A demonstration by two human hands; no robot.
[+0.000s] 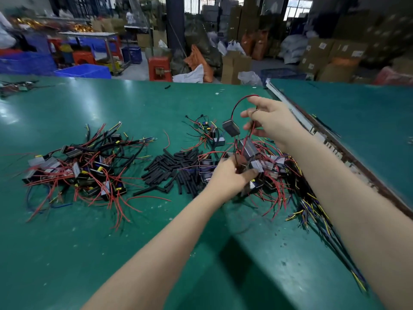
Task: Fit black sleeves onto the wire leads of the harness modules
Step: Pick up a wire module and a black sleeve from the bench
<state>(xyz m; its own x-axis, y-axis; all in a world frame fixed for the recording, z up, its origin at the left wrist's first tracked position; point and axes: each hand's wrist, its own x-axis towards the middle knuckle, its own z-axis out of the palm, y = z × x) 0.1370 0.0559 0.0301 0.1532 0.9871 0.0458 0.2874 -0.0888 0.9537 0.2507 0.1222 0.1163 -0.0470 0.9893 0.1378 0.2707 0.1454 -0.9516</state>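
Just right of the black sleeves [176,168], your right hand [271,124] pinches red leads [240,104] dangling one light module [230,128], your left hand [228,177] grips tangled wires; limp leads likely snag, so hold near their tips.

Lighting: bright, even, overhead; image moderately sharp at centre only.
Pale glare patches on the green tabletop [93,231], far left. Soft shadows under both forearms. Right hand [271,121] and its fingers [248,113] motion-blurred; wire detail there possibly unreliable. Windows [299,6] at top right blown out. Background soft, with wide-angle bending at edges.
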